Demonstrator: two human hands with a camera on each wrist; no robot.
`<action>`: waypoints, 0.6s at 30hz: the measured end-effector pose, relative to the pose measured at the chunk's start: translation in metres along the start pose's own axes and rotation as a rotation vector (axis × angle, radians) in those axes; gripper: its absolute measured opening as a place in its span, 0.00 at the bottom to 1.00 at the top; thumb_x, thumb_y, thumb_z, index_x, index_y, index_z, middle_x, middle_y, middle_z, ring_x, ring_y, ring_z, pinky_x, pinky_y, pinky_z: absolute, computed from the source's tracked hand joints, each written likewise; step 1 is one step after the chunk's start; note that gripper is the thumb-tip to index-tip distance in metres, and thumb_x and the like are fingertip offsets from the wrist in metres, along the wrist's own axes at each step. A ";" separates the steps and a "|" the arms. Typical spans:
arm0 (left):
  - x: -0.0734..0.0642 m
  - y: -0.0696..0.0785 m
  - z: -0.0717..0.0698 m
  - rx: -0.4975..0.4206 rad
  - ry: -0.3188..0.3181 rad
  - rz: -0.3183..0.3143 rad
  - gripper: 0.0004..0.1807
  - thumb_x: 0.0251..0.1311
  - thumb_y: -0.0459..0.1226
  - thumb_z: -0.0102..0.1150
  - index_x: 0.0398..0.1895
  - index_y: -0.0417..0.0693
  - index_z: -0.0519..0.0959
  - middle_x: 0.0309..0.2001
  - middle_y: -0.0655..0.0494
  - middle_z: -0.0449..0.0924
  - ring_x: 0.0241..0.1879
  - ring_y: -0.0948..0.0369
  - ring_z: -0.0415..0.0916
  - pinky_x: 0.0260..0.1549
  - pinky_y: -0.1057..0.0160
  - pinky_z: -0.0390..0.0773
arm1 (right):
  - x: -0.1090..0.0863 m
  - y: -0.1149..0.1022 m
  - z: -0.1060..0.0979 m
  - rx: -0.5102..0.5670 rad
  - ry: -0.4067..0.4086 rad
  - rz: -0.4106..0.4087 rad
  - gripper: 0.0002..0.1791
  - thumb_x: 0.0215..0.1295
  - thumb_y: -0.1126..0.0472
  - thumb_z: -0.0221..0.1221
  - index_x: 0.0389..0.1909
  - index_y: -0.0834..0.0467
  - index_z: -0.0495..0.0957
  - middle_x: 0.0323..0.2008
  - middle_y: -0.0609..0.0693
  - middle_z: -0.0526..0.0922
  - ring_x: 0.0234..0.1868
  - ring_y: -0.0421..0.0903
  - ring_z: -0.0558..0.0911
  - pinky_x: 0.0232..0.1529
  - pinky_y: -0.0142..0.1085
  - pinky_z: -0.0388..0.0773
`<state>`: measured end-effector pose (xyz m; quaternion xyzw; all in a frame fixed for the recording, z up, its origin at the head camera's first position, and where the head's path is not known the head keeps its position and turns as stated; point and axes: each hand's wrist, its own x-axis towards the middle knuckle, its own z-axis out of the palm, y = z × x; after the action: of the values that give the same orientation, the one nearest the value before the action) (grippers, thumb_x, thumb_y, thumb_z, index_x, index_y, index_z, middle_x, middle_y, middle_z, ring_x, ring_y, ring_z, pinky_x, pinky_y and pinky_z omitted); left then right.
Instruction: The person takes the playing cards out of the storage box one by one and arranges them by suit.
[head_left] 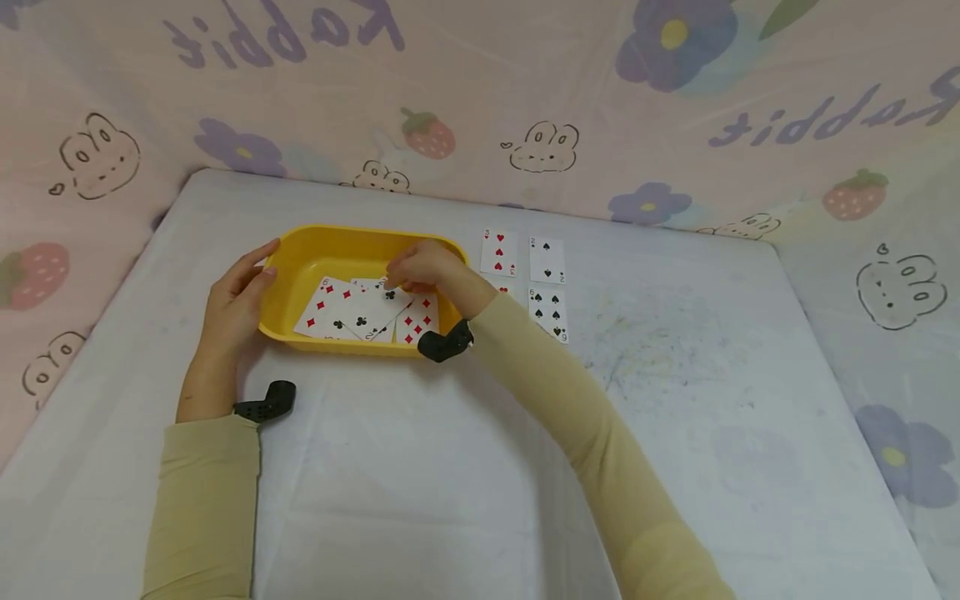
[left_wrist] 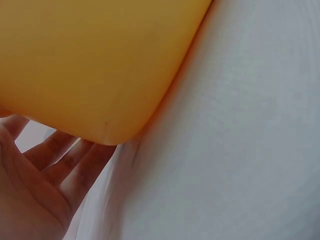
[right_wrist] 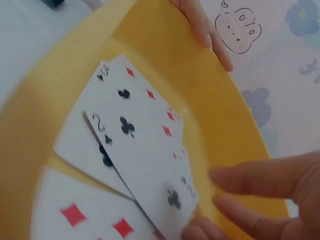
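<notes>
My left hand (head_left: pixel 236 292) grips the left end of a yellow plastic basin (head_left: pixel 352 348), thumb at the rim. In the left wrist view its fingers (left_wrist: pixel 90 160) touch the outside. Several playing cards lie overlapping in the basin. The two of clubs (right_wrist: pixel 132 135) is on top, over another club card (right_wrist: pixel 75 135); a diamond card (right_wrist: pixel 92 217) lies beside them. My right hand (head_left: pixel 431 271) reaches in, fingertips at the two of clubs. In the right wrist view two digits (right_wrist: pixel 250 180) are apart from the card; another fingertip (right_wrist: pixel 200 231) is by its edge.
Right of the basin, a three of hearts (head_left: pixel 498 252), a two of spades (head_left: pixel 547 261) and a six of spades (head_left: pixel 549 315) lie face up. A red-suit card (head_left: pixel 503 291) is mostly hidden by my right arm. Patterned cloth (head_left: pixel 465 100) hangs behind the white table (head_left: pixel 405 467).
</notes>
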<state>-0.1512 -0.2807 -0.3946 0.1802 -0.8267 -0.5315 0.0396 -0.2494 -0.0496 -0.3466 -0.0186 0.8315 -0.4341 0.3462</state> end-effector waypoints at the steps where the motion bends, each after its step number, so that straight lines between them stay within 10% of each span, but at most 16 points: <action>1: 0.000 0.000 0.000 -0.003 -0.001 0.005 0.23 0.72 0.51 0.40 0.69 0.75 0.64 0.69 0.51 0.62 0.56 0.62 0.59 0.62 0.64 0.68 | 0.001 0.000 0.001 -0.033 0.004 0.000 0.18 0.56 0.62 0.68 0.49 0.60 0.81 0.28 0.47 0.76 0.25 0.42 0.70 0.33 0.28 0.74; 18: 0.000 -0.001 -0.001 -0.005 0.001 0.022 0.23 0.72 0.50 0.40 0.69 0.73 0.64 0.68 0.49 0.64 0.57 0.59 0.61 0.64 0.61 0.67 | 0.003 0.008 0.025 -0.214 0.148 -0.023 0.16 0.52 0.64 0.69 0.43 0.58 0.78 0.40 0.49 0.78 0.39 0.45 0.73 0.34 0.29 0.72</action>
<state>-0.1502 -0.2821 -0.3949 0.1713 -0.8273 -0.5330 0.0462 -0.2348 -0.0634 -0.3642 -0.0332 0.8961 -0.3469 0.2749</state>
